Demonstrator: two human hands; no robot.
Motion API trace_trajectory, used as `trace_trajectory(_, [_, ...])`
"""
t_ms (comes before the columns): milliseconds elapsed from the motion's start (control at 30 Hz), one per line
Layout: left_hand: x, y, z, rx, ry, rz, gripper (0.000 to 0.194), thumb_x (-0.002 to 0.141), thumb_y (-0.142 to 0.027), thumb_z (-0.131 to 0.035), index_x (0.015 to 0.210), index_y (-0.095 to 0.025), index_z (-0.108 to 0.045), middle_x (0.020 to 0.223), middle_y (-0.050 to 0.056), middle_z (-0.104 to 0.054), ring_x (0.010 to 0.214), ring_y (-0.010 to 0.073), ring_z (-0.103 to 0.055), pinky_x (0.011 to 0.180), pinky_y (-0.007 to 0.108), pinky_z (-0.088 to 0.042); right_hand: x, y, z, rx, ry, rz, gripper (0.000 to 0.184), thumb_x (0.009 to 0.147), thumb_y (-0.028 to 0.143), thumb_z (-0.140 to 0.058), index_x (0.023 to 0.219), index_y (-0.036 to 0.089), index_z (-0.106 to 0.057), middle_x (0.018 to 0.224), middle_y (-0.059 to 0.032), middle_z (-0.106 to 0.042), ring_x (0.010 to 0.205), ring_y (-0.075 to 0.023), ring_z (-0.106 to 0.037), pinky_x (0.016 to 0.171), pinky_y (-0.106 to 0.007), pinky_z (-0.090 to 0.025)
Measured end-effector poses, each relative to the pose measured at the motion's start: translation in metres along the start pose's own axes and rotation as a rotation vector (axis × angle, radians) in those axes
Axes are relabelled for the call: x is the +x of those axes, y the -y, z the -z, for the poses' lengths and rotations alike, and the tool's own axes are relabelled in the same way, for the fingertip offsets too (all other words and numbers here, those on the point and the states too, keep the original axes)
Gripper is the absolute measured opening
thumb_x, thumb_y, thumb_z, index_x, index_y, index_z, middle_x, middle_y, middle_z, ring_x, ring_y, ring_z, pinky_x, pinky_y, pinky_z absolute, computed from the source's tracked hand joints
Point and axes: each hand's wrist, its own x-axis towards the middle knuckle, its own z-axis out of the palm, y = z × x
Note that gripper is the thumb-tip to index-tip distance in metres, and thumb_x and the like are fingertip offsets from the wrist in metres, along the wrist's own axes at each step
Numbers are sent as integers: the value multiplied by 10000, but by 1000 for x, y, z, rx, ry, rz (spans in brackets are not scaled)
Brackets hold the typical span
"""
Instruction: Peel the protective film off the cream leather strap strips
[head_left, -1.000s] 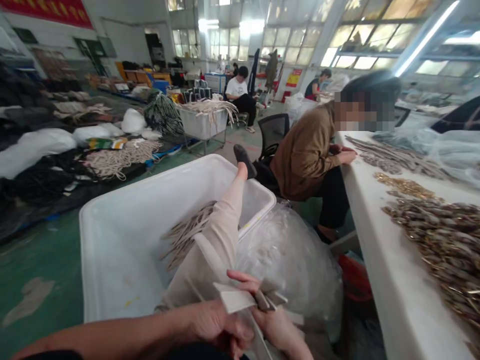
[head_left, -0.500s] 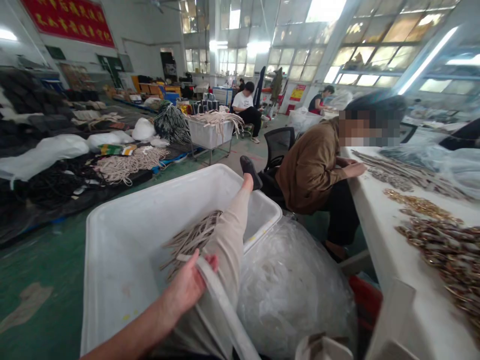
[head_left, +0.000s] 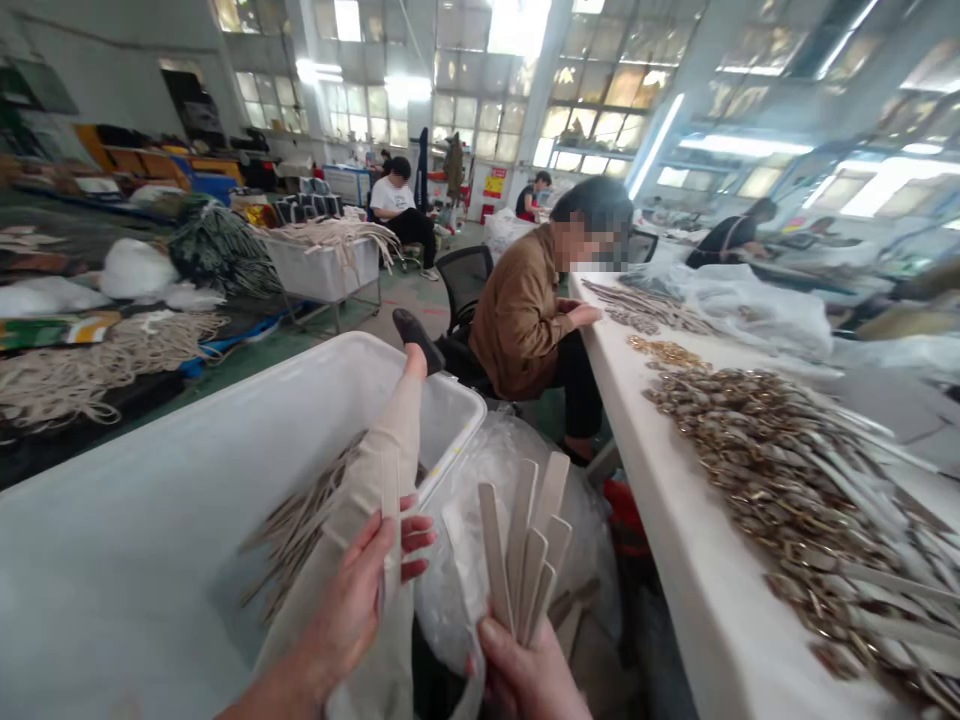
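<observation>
Between the thumb and fingers of my left hand (head_left: 358, 600) is one pale beige strap (head_left: 391, 488), its end pointing up in front of my trouser leg. My right hand (head_left: 534, 672) is closed around a fanned bunch of beige straps (head_left: 519, 545) whose flat ends stick upward. A loose length of pale strap (head_left: 463, 560) curves down beside this bunch. Under my outstretched leg (head_left: 379, 450), more narrow straps (head_left: 300, 530) lie in a large white tub (head_left: 150, 440).
Right of me runs a white table (head_left: 645, 480) with a heap of straps with metal buckles (head_left: 787, 470). A person in a brown jacket (head_left: 517, 310) sits at its far side. A clear plastic bag (head_left: 592, 520) bulges beside the tub. Farther back stands a wheeled bin (head_left: 322, 265).
The view has swung to the right. My right hand has come into view with the bunch of straps. The strap in my left hand now points upward instead of trailing down towards me.
</observation>
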Motion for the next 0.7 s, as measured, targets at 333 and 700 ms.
trace_trajectory(333, [-10,54,-13,271,251,40,478,787,-514,-760,1125,-180,-706,1068,99,-748,1137,285,-630,988,329,-485,20,1,-20,-71,-198,100,541,663,539,-795,989,115,-713,535,54,-490,441,-77,-346,413,-212,-289])
trace_trajectory(700, [-13,21,-36,439,424,109,438,846,-582,-648,975,-164,-671,706,15,-653,680,161,-607,674,246,-467,10,35,22,-56,-342,218,495,746,571,-713,932,113,-713,570,20,-564,388,-64,-370,379,-201,-273])
